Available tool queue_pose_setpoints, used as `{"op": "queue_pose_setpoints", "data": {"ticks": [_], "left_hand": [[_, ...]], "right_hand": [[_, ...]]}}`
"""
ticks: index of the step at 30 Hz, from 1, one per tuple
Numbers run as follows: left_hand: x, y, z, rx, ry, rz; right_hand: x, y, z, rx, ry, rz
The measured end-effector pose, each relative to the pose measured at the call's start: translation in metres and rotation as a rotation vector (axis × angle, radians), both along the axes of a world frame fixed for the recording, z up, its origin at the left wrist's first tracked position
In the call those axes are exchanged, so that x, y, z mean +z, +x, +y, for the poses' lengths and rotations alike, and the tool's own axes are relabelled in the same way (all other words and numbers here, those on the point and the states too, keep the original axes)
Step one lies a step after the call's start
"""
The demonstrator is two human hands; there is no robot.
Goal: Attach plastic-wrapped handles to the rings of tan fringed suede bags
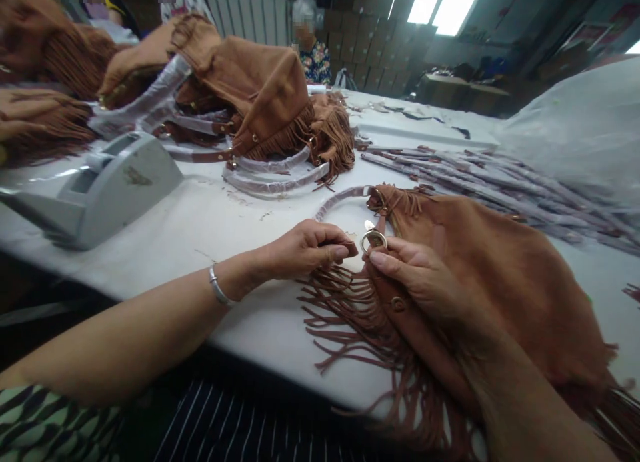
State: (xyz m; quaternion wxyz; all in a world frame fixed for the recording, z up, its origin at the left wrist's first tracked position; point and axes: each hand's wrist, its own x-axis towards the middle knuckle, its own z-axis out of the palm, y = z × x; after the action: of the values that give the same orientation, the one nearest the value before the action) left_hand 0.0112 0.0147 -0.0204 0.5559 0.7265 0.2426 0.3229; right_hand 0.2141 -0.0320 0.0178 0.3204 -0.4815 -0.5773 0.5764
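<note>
A brown fringed handbag (500, 269) lies on the white table in front of me, its long fringe spread toward the table's front edge. Between the thumb and fingers of my right hand (425, 275) is a gold-coloured metal ring (373, 241) at the bag's near side. Just left of the ring, my left hand (300, 249) pinches the end of a brown leather strap (351, 248). Strap end and ring look slightly apart. Behind my hands curves a bag handle (345, 199) wrapped in clear film.
A grey tape dispenser (120, 189) stands on the white table (210, 229) at left. More brown fringed bags (265, 89) are piled behind it. Several wrapped straps (460, 172) lie at the back right, beside clear plastic sheeting (580, 122). A person (313, 49) sits across the table.
</note>
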Motion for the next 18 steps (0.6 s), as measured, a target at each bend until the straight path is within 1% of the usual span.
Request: {"op": "queue_pose_setpoints", "data": {"ticks": [4, 7, 11, 13, 16, 18], "left_hand": [[0.007, -0.008, 0.0, -0.086, -0.109, 0.049], [0.008, -0.012, 0.0, -0.156, -0.141, 0.084], [0.007, -0.012, -0.001, -0.198, -0.108, 0.135], [0.007, -0.012, -0.001, -0.212, -0.071, 0.141], [0.008, -0.012, -0.001, -0.213, 0.027, 0.153], [0.009, -0.014, 0.0, -0.201, 0.041, 0.156]], "right_hand": [[-0.001, -0.001, -0.001, 0.023, 0.085, -0.109], [0.0, -0.003, -0.003, 0.03, 0.142, -0.157], [-0.001, -0.004, -0.004, 0.107, 0.158, -0.133], [-0.001, -0.004, -0.002, 0.137, 0.168, -0.16], [-0.002, -0.005, -0.001, 0.148, 0.193, -0.218], [-0.002, -0.006, 0.0, 0.155, 0.196, -0.23]]}}
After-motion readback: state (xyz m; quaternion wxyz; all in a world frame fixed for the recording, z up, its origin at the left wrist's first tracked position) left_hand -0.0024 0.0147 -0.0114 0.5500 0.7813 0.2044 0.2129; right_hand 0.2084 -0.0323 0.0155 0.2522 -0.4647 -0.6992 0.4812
